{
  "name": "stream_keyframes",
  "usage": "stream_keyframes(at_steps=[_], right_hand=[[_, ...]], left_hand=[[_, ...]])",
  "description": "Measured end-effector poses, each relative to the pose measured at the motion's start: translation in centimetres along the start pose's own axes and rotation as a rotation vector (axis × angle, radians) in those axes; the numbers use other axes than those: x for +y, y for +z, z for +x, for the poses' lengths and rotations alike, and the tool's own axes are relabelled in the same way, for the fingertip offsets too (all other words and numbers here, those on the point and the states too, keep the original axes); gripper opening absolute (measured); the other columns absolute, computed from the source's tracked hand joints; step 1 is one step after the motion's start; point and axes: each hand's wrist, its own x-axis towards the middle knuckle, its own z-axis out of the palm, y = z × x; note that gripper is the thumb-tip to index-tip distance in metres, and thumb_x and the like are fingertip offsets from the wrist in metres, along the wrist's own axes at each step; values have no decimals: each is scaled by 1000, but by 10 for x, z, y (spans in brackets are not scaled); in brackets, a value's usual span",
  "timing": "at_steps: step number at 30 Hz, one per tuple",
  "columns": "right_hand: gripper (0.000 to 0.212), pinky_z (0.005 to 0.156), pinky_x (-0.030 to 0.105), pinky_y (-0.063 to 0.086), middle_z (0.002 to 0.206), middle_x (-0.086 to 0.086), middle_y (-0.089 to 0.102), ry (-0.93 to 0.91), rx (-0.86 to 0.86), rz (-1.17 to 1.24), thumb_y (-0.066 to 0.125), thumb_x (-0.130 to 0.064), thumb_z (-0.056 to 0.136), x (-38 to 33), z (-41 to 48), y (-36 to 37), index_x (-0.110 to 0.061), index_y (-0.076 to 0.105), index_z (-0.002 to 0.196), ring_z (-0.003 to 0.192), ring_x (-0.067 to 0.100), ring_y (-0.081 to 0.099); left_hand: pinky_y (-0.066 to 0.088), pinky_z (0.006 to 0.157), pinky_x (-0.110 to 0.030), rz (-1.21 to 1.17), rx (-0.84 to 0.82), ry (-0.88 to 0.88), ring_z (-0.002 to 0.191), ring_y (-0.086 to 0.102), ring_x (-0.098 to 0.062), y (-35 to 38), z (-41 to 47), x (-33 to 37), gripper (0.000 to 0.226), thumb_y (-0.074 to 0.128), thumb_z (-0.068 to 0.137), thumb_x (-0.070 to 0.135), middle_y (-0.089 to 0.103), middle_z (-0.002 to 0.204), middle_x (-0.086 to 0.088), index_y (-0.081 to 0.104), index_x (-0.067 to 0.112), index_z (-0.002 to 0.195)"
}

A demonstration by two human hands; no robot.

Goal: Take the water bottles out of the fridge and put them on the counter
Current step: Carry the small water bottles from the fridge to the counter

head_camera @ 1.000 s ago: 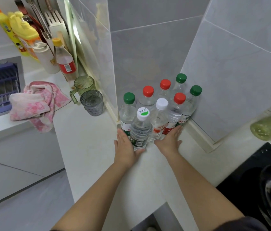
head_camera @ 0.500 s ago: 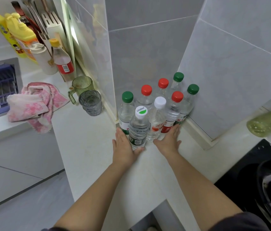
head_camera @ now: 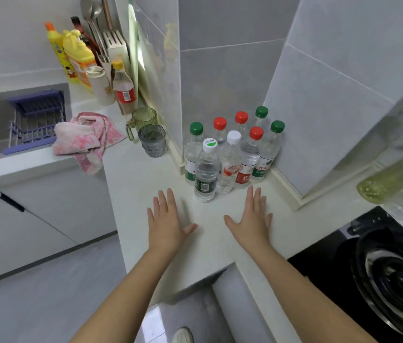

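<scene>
Eight water bottles (head_camera: 230, 159) stand upright and packed together on the white counter (head_camera: 143, 194), in the corner where two grey tiled walls (head_camera: 220, 70) meet; the front bottle's white cap (head_camera: 209, 144) reads "Cestbon"; the red and green labels (head_camera: 245, 178) behind it carry Chinese characters, only partly legible; the left hand (head_camera: 168, 219) and right hand (head_camera: 251, 216) are flat, fingers straight and spread, holding nothing, near the bottles but apart from them; half a second earlier both hands touched the front bottles.
</scene>
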Motion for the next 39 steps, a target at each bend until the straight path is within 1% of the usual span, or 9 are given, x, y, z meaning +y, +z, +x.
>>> stream_keyframes(at_steps=[6, 11, 15, 18, 21, 25, 29, 34, 39], right_hand=[[102, 118, 58, -4, 161, 4, -22, -298, -58, -212, 52, -60, 89, 4, -67, -15, -27, -21, 152, 149, 27, -20], [99, 117, 59, -8, 152, 1, -36, -557, -73, -299, 39, -69, 90, -3, -123, -17, -29, -36, 140, 147, 29, -25], [96, 115, 60, -9, 152, 3, -41, -755, -95, -362, 30, -73, 90, -25, -168, -10, -31, -41, 138, 144, 30, -31], [92, 114, 60, -11, 152, 4, -41, -894, -138, -375, 25, -73, 90, -49, -199, -2, -30, -40, 140, 142, 31, -34], [89, 115, 61, -10, 154, 5, -37, -1028, -174, -359, 23, -72, 90, -72, -235, 13, -29, -31, 146, 143, 31, -32], [87, 115, 59, -10, 156, 4, -34, -1178, -225, -341, 24, -71, 91, -101, -293, 32, -30, -27, 148, 144, 30, -30], [83, 116, 60, -9, 159, 3, -29, -1326, -273, -318, 15, -72, 89, -119, -360, 52, -30, -18, 153, 145, 29, -29], [82, 115, 65, 9, 164, 9, -5, -1458, -297, -301, 16, -70, 88, -129, -464, 82, -27, -2, 156, 150, 34, -6], [81, 115, 63, 4, 164, 8, -7, -1565, -303, -304, 13, -70, 87, -121, -587, 102, -29, -10, 153, 150, 34, -8]], left_hand=[[3, 121, -46, 145, 210, -56, 149, -6, -34, -23, -102, -7, 110, 60, 86, 57, -16, 160, -15, -15, 12, 152], [22, 114, -54, 252, 355, -148, 144, 22, -43, -24, -193, -19, 113, 77, 72, 54, 17, 157, -25, 16, 4, 153], [12, 118, -50, 254, 430, -270, 148, 3, -37, -28, -253, -37, 109, 63, 80, 61, 1, 161, -18, 0, 11, 154], [15, 116, -53, 258, 504, -387, 148, 5, -37, -34, -295, -52, 102, 53, 82, 64, 4, 161, -18, -2, 16, 153], [19, 114, -56, 243, 568, -511, 147, 10, -38, -40, -340, -69, 90, 32, 85, 67, 9, 161, -18, 2, 17, 153], [12, 118, -53, 196, 621, -643, 149, -1, -34, -43, -407, -96, 83, 20, 88, 66, -1, 162, -14, -6, 21, 153], [8, 119, -51, 176, 694, -751, 149, -6, -29, -46, -477, -118, 80, 22, 90, 63, -4, 163, -11, -6, 22, 153], [6, 120, -52, 152, 725, -870, 149, -9, -29, -44, -582, -151, 83, 26, 90, 62, -9, 162, -9, -8, 20, 154], [-3, 119, -47, 160, 745, -983, 147, -17, -26, -41, -703, -182, 86, 31, 92, 61, -17, 160, -8, -15, 20, 152]])
